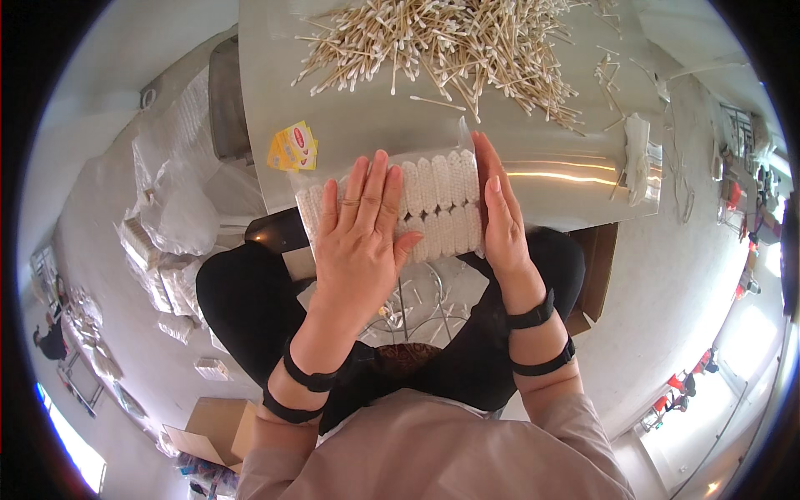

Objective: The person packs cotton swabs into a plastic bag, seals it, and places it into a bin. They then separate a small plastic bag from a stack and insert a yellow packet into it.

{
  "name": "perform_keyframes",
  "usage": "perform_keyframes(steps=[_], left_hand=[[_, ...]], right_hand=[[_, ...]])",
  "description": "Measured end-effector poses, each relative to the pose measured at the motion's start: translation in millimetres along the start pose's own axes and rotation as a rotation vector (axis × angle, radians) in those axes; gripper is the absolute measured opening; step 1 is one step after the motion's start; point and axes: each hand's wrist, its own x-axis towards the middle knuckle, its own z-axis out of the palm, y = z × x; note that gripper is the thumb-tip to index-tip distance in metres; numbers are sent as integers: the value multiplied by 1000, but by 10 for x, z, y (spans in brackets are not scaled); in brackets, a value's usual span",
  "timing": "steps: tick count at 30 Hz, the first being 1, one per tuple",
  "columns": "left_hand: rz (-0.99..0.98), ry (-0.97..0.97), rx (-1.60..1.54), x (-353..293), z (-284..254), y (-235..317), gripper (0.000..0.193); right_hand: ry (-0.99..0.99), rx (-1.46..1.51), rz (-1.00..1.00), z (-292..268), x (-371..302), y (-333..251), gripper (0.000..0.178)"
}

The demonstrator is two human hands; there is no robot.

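A clear plastic pack filled with two rows of white cotton swab bundles rests at the table's near edge, above my lap. My left hand lies flat on its left part, fingers stretched out and thumb apart. That palm hides part of the bundles. Along the pack's right end my right hand stands on edge, its fingers straight and its palm touching the side. Loose plastic film sticks up at the pack's far right corner. Beyond the pack, yellow printed cards lie on the metal table.
A large heap of loose cotton swabs covers the table's far part. A white bundle lies near its right edge. Wrapped packs are piled on the floor at left, near an open cardboard box. Another box stands beside my right knee.
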Motion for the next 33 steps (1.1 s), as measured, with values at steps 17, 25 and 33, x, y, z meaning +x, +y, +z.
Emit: perform_keyframes(steps=[17,25,33], left_hand=[[119,143,-95,365,189,552,75],[138,151,-167,335,159,513,72],[4,191,-95,213,232,341,74]], right_hand=[[158,110,27,-79,-11,-40,54],[200,155,17,-112,-17,11,49],[201,137,1,-90,13,13,50]])
